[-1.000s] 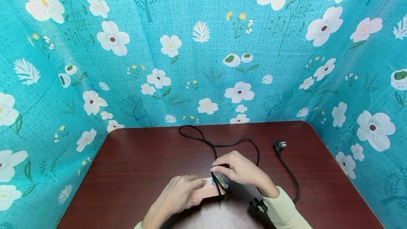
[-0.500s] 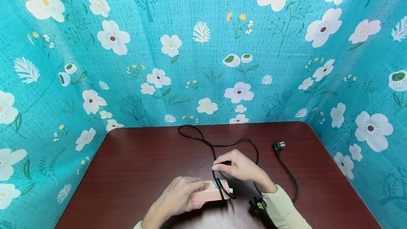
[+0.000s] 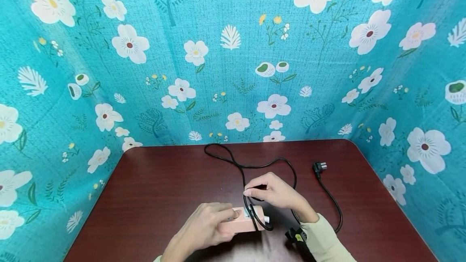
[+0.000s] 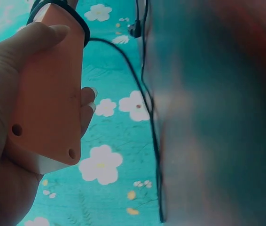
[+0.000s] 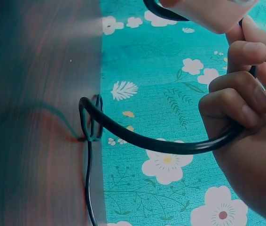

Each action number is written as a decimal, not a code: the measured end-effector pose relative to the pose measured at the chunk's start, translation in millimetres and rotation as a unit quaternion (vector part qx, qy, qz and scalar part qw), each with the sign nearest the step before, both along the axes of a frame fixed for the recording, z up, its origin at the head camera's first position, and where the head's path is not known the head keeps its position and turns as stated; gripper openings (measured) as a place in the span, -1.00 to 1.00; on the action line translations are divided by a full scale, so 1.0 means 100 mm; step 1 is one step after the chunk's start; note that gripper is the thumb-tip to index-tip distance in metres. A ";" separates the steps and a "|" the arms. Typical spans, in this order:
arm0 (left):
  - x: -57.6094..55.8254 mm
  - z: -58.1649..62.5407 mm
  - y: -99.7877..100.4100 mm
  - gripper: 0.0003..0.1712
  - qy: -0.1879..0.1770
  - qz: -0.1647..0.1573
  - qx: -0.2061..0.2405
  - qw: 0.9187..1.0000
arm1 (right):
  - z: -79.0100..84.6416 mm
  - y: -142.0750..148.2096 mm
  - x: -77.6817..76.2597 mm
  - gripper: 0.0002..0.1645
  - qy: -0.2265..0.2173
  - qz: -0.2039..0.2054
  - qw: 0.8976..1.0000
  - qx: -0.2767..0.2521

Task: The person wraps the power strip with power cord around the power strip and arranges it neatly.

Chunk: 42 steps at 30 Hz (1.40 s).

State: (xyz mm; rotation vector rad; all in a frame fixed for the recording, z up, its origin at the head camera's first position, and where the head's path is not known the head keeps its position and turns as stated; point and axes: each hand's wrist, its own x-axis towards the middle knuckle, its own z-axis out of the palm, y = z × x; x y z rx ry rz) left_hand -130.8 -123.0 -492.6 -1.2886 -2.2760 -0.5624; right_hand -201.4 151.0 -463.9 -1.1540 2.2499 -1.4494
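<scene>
A pink rectangular box [image 3: 242, 225] lies in my left hand [image 3: 204, 223], which grips its left end just above the table. In the left wrist view, the thumb presses along the box [image 4: 53, 94], whose near face has small round holes. Loops of a black power cord [image 3: 253, 215] pass around the right part of the box, close to a small white piece at its end. My right hand [image 3: 276, 191] pinches the cord above and right of the box. Seen from the right wrist, the other fingers curl around another length of cord [image 5: 166, 147].
More of the cord curves across the dark red table [image 3: 164, 185] behind the hands. A black plug [image 3: 319, 167] lies at the right. Beside the right sleeve sits a black connector [image 3: 295, 235] with a yellow mark. A flowered turquoise cloth [image 3: 233, 80] surrounds the table's back and sides.
The box's right end has shifted slightly right and toward me, and its white end piece now shows. The cord loop around it has moved right too. My right hand stays nearly in place.
</scene>
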 end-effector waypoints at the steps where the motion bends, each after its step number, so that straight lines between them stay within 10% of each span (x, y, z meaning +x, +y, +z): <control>1: 0.00 0.02 -0.01 -0.41 0.006 0.003 0.000 1.000 | -0.01 0.00 -0.01 -0.82 -0.001 -0.003 1.000 0.000; 24: -0.05 0.10 -0.01 -0.35 0.083 -0.009 0.046 0.995 | -0.14 0.01 -0.05 -0.80 -0.036 -0.009 0.999 -0.027; 42: -0.07 0.13 0.03 -0.32 0.133 -0.023 0.090 0.987 | -0.26 0.03 -0.13 -0.72 -0.080 0.064 0.993 -0.060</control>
